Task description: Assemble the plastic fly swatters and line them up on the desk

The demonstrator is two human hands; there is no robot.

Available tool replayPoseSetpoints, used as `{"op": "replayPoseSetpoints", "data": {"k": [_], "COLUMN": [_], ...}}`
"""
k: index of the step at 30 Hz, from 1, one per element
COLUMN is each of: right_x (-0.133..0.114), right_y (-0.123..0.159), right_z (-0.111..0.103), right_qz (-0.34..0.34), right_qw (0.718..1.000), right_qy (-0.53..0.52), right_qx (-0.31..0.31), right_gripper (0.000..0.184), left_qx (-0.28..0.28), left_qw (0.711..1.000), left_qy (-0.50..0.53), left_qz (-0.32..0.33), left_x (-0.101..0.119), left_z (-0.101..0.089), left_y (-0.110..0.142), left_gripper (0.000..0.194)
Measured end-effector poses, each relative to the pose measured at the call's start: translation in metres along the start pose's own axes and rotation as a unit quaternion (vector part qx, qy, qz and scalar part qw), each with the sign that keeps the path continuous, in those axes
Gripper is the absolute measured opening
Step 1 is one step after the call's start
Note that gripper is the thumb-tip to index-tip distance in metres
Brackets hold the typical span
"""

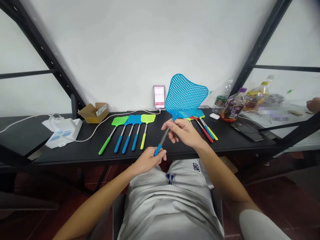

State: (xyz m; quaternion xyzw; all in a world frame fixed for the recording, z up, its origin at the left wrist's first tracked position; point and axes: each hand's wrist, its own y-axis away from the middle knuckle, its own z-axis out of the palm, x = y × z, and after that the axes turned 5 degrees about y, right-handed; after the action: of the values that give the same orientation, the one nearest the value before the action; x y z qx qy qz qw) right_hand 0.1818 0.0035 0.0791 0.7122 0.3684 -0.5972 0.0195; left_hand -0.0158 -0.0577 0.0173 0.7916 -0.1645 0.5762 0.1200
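Note:
A blue fly swatter [187,95] is held up in front of me, its perforated head raised above the black table and tilted to the right. My left hand [149,160] is closed round its blue handle. Higher up, my right hand [183,131] pinches the metal shaft just below the head. To the left lies a row of fly swatters: a green one [105,145], several blue ones [127,144] and a yellow one [143,141]. More swatters, among them a red-handled one [207,136] and a yellow-handled one [213,134], lie behind my right hand, their heads partly hidden.
On the black table [82,146] stand an open cardboard box [93,113], a white box [63,133] and a lit phone [159,96] against the wall. Bottles [233,105], a white case [214,116] and a dark phone [247,132] are at right. Another person's hand [313,105] shows far right.

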Motion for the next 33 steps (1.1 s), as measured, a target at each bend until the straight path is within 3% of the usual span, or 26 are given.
{"op": "replayPoseSetpoints", "data": {"k": [21, 33], "right_x": [0.010, 0.023], "right_y": [-0.005, -0.010], "right_z": [0.010, 0.031], "right_qz": [-0.003, 0.032], "right_qw": [0.999, 0.994], "right_qy": [-0.037, -0.019], "right_qx": [-0.038, -0.099], "right_gripper": [0.042, 0.029], "left_qx": [-0.037, -0.008], "left_qw": [0.994, 0.981], "left_qy": [0.099, 0.188], "left_qz": [-0.029, 0.046], "left_x": [-0.013, -0.004], "left_z": [-0.015, -0.006], "left_y": [-0.006, 0.000], "left_gripper": [0.051, 0.036]}}
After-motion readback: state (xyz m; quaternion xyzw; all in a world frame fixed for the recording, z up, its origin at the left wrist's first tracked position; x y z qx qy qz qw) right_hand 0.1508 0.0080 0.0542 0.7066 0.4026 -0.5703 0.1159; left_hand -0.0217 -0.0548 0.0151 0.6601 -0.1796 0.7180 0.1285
